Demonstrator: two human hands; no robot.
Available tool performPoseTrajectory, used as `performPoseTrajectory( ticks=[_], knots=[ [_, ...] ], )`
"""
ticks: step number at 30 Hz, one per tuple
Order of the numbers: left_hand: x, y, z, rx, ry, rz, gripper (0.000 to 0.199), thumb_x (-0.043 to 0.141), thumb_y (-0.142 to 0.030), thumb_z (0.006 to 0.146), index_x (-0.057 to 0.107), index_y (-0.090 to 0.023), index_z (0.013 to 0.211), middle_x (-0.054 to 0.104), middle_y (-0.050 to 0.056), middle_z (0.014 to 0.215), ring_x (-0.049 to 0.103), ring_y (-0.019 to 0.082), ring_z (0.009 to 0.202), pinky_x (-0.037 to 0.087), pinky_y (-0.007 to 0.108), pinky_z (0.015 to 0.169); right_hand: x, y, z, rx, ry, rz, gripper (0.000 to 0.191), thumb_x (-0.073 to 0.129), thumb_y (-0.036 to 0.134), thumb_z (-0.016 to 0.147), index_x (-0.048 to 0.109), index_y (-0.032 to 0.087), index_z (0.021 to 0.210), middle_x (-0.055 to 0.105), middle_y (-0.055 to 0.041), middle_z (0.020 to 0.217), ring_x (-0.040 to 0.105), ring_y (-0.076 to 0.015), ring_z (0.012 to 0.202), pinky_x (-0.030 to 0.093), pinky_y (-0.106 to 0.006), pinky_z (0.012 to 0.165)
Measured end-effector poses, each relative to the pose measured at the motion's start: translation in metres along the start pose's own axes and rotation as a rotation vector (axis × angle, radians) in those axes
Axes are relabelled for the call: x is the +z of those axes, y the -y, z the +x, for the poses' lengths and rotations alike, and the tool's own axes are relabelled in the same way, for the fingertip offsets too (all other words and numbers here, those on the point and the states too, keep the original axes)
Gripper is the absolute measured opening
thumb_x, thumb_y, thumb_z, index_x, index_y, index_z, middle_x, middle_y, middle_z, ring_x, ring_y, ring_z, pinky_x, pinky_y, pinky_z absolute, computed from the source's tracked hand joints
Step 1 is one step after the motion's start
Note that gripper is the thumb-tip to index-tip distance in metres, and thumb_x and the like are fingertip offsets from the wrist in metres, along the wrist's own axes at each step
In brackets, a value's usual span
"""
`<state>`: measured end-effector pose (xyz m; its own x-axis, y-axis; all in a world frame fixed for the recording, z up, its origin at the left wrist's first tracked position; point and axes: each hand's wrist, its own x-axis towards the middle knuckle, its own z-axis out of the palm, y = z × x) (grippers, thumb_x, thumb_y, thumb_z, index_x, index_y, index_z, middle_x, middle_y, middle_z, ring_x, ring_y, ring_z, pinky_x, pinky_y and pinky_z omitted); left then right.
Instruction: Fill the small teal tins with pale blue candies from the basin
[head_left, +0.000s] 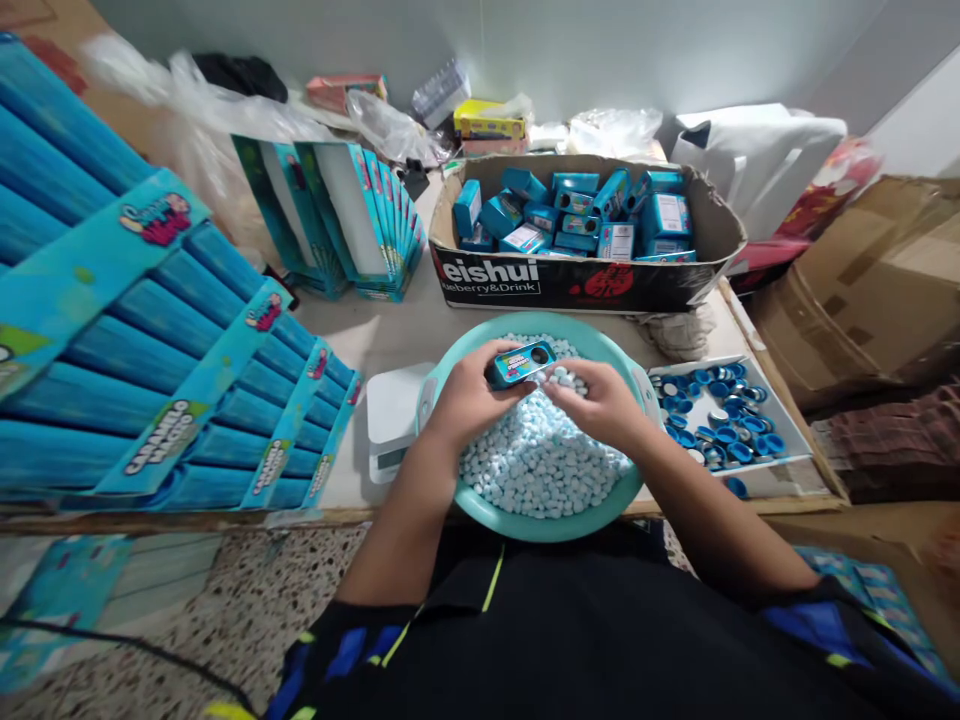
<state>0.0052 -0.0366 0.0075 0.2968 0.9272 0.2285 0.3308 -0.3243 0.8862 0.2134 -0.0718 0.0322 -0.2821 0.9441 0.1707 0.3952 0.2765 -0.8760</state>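
Observation:
My left hand (472,390) is closed around a small blue candy tin (519,364), held tilted above the basin with its round dark opening toward the right. Close beside that opening, my right hand (600,400) has its fingers curled round several pale blue candies (564,378). Both hands are over a turquoise basin (495,518) filled with loose pale blue and white candies (540,470). Part of the tin is covered by my left fingers.
Behind the basin stands a black carton (570,290) of blue tins. A white tray (787,462) of blue caps lies right, a white scale (390,400) left. Stacked blue display boxes (172,330) fill the left side; folded displays (360,220) stand behind.

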Motion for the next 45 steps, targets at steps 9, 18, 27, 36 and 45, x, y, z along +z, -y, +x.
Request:
performPoseTrajectory(
  ticks=[9,18,27,36,45],
  knots=[
    [-0.001,-0.008,-0.003,0.124,0.128,0.031,0.045,0.082,-0.031,0.085,0.07,-0.024,0.127,0.075,0.008,0.127,0.071,0.027,0.116,0.055,0.044,0.106,0.006,0.01,0.049,-0.142,-0.377,0.383,0.029,0.066,0.048,0.092,0.061,0.022,0.082,0.057,0.0035,0.064,0.051,-0.0115,0.056,0.044,-0.026,0.055],
    [0.003,-0.005,0.0,0.111,0.164,0.039,0.047,0.081,-0.029,0.086,0.066,-0.024,0.131,0.074,0.009,0.127,0.07,0.03,0.118,0.055,0.045,0.103,0.017,-0.01,0.051,-0.087,-0.376,0.518,0.033,0.062,0.057,0.093,0.053,0.025,0.089,0.057,0.002,0.071,0.063,-0.017,0.07,0.055,-0.031,0.068],
    [0.002,-0.003,0.001,0.086,0.198,0.029,0.05,0.078,-0.033,0.089,0.062,-0.027,0.136,0.07,0.008,0.136,0.065,0.03,0.127,0.052,0.046,0.109,0.015,-0.008,0.046,-0.154,-0.325,0.523,0.039,0.059,0.061,0.093,0.047,0.025,0.083,0.06,-0.0014,0.078,0.067,-0.0216,0.082,0.057,-0.039,0.077],
    [0.007,-0.011,-0.001,0.047,0.192,0.089,0.047,0.077,-0.037,0.089,0.061,-0.024,0.132,0.071,0.01,0.129,0.067,0.032,0.121,0.054,0.049,0.104,0.016,-0.012,0.043,-0.167,-0.377,0.458,0.047,0.047,0.063,0.099,0.039,0.025,0.073,0.058,-0.004,0.075,0.067,-0.0243,0.085,0.057,-0.044,0.081],
    [0.007,-0.01,-0.001,0.029,0.158,0.051,0.046,0.077,-0.039,0.09,0.061,-0.023,0.13,0.072,0.011,0.126,0.068,0.031,0.118,0.055,0.045,0.101,0.016,-0.011,0.043,-0.263,-0.313,0.461,0.041,0.047,0.062,0.102,0.048,0.026,0.084,0.061,-0.0023,0.079,0.065,-0.0209,0.079,0.057,-0.041,0.082]
  ],
)
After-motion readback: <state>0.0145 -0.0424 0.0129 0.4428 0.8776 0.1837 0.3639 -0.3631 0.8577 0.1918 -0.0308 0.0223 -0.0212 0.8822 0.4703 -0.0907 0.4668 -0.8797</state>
